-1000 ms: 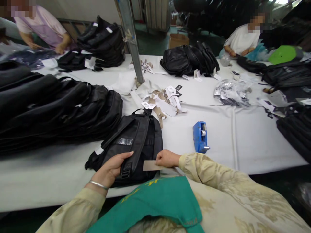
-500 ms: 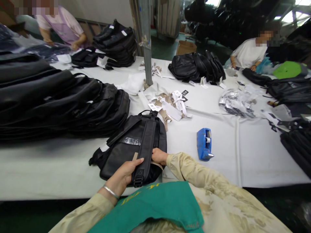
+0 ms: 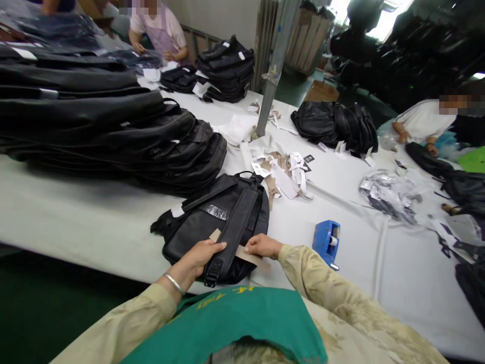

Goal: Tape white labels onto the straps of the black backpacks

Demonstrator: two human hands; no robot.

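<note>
A black backpack point(image 3: 217, 222) lies back-side up on the white worktop point(image 3: 76, 222), just in front of the person. The left hand point(image 3: 202, 253) rests on the lower end of a shoulder strap point(image 3: 233, 227), fingers curled loosely over it near the buckle. The right hand point(image 3: 263, 246) pinches one end of a tan card strip point(image 3: 242, 252), which runs under the strap and shows again on the far side, by the left fingertips. So the strip appears already threaded beneath the strap; its ends are not yet joined or taped, as far as can be seen. A blue tape dispenser point(image 3: 326, 242) stands near the right hand, untouched. A long pile of black bags point(image 3: 113, 131) lies along the left, and a heap of paper tags point(image 3: 282, 169) sits beyond the backpack.
</note>
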